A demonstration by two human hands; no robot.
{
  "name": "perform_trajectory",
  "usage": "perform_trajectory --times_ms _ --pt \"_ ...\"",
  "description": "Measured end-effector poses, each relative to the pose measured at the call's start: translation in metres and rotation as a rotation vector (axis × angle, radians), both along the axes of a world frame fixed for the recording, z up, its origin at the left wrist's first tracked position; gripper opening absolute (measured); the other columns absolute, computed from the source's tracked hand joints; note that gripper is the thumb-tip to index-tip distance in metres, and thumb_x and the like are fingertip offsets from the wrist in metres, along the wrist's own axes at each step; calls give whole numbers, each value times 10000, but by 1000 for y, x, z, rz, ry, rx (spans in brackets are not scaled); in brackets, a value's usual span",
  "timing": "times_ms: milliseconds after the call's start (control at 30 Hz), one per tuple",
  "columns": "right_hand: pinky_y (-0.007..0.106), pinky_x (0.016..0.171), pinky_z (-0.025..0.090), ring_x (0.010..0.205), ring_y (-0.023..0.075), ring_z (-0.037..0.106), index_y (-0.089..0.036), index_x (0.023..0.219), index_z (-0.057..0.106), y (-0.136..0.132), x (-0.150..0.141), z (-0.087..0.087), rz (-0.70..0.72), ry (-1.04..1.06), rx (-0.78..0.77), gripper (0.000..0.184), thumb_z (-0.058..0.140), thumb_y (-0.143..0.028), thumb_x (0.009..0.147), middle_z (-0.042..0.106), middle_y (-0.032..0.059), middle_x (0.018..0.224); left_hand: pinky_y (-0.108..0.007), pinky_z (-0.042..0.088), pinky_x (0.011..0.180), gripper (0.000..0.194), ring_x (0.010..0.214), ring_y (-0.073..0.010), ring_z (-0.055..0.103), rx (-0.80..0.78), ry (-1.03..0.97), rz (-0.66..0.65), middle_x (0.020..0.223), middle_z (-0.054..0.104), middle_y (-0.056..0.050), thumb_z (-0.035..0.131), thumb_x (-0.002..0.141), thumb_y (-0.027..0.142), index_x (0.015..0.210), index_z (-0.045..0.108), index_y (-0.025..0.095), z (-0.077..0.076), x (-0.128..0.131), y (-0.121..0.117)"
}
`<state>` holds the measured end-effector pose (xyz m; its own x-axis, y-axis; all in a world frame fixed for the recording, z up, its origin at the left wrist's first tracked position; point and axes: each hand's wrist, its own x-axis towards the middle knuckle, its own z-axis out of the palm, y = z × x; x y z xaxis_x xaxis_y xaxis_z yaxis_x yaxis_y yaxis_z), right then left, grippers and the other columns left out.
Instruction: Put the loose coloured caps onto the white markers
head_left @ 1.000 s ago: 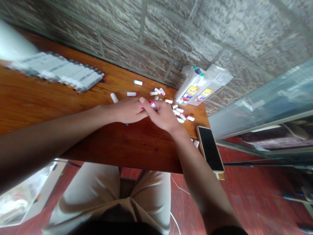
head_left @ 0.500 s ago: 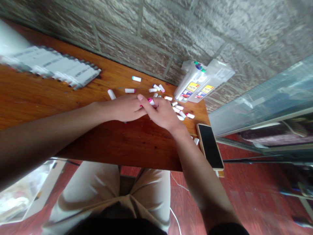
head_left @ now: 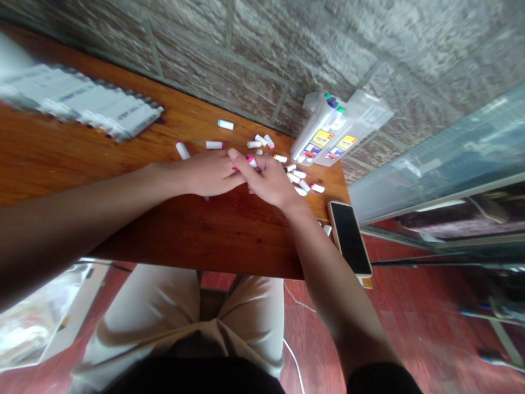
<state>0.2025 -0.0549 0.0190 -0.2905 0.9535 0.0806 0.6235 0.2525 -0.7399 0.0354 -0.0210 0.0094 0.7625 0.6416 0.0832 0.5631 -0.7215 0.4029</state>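
My left hand is over the wooden table, back upward, its fingers curled and mostly hidden; what they grip cannot be made out. A small dark tip shows below it. My right hand meets it, the thumb lying across the left fingers. Between thumb and fingers of my right hand shows a white marker cap with a pink end. Loose white caps lie about: a pink-ended cap and a plain-looking cap near my left hand, and several caps beyond my right hand.
A row of white markers lies at the left. Clear plastic marker cases stand by the stone wall. A phone rests at the table's right edge. A blue-ended cap lies farther back.
The whole view has shifted slightly, so everything appears a little higher and farther left. Both hands stay joined around the pink-ended cap, with almost no change in grip.
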Motion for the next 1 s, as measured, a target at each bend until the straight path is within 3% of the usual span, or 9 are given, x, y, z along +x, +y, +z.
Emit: perform_trajectory --times_ms 300,500,667,1000 --pt "206 608 400 650 98 586 -183 607 491 -1 0 1 2 14 -8 664 395 -773 896 520 -3 545 -358 473 949 424 988 -211 625 7 -18 -5 1189 706 -121 313 1033 285 1147 680 104 -1 -1 0" --pt "223 657 411 685 104 588 -178 607 496 -7 -8 4 -29 19 -6 647 372 -714 947 536 11 583 -306 472 940 398 958 -173 624 -44 -82 -27 1156 715 -110 343 1018 263 1033 695 76 1 0 0" --pt "233 684 401 701 105 578 -174 622 495 -13 -16 7 -96 -26 18 631 364 -681 973 510 11 619 -344 464 993 412 1012 -193 619 -24 -16 -22 1190 699 -118 333 1016 257 1188 660 75 5 -1 -1" --pt "245 670 361 745 137 618 -173 720 581 -13 -12 5 -37 -120 73 612 335 -661 994 496 17 615 -341 474 948 446 968 -194 611 26 33 -35 1148 710 -130 302 1018 299 1150 673 90 4 -6 -3"
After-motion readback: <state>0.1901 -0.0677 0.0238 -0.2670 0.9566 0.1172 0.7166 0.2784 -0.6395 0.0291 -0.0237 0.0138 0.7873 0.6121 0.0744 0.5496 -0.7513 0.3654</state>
